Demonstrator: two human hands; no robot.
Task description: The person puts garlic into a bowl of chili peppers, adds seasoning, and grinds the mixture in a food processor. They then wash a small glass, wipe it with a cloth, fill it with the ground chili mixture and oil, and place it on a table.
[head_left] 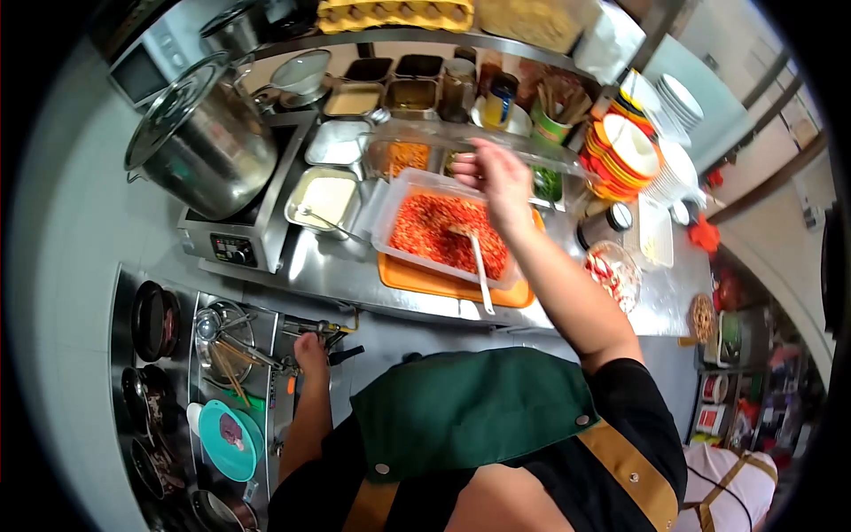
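Note:
My right hand [498,177] reaches over the far side of a clear plastic tub [381,232] full of chopped red chili [434,232]. Its curled fingers are at a clear plastic lid [403,133] that spans the condiment compartments, and they appear to grip its edge. A white-handled spoon [481,270] stands in the chili, its handle leaning over the near rim. Under the tub is an orange tray [399,273]. Low at the left, my left hand [310,355] is closed beside dark-handled tools [332,337] at the counter's side; what it holds, if anything, is hidden.
A large steel pot [208,146] stands on an induction cooker [235,244] at left. A white-filled metal tray [324,197] with a spoon is beside the tub. Stacked bowls [625,155] and a bowl of cut red-and-white food [613,275] are right. A teal basin [230,439] sits lower left.

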